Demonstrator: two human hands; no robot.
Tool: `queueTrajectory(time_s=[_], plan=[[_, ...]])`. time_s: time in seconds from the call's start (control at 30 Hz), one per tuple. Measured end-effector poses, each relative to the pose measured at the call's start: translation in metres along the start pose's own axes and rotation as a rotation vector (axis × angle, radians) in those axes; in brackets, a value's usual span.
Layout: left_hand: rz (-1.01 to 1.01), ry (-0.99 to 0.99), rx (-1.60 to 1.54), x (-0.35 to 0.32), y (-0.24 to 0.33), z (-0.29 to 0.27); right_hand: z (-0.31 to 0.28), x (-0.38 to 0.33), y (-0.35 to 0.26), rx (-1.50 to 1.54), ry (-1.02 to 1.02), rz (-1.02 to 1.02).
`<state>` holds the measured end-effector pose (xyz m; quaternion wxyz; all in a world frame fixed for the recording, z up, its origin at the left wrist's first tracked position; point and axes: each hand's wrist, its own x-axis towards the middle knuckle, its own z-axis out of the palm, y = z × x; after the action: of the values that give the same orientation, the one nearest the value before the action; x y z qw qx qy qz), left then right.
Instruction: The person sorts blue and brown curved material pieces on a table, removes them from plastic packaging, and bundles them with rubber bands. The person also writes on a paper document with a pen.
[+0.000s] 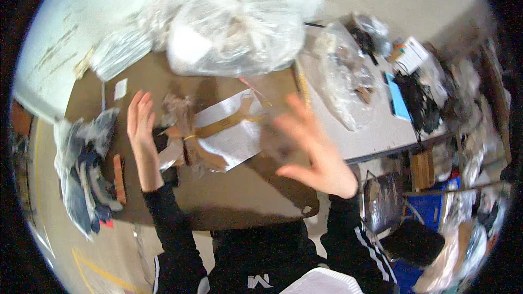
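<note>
the person stands at a brown desk (pixel 239 196) with both hands above it. the left hand (pixel 140 122) is spread wide, palm down, holding nothing, just beside a bundle of clear plastic and brown paper (pixel 182 136) tied with a yellow band, which lies in the middle of the desk. the right hand (pixel 310 149) is also wide with fingers apart and blurred; it holds nothing and is near the white sheet with a brown strip (pixel 231 130) next to the bundle. a big clear plastic bag (pixel 234 27) sits at the far edge of the desk. a pile of dark blue and grey cloth (pixel 84 174) lies at the left end.
</note>
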<state>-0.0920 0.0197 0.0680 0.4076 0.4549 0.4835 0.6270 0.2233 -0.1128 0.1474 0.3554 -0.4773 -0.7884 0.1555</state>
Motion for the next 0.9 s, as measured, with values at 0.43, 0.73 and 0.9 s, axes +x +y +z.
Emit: queueTrajectory(time_s=[0.43,0.73,0.9], plan=[[0.059,-0.070,0.159,0.006,-0.021,-0.002,-0.076,-0.062,0.315,-0.698,0.653,0.620],[0.010,-0.067,0.144,0.011,-0.035,-0.011,-0.117,0.025,0.322,-0.583,0.247,0.588],[0.022,-0.075,0.141,0.010,-0.032,-0.011,-0.131,0.037,0.349,-0.470,-0.013,0.746]])
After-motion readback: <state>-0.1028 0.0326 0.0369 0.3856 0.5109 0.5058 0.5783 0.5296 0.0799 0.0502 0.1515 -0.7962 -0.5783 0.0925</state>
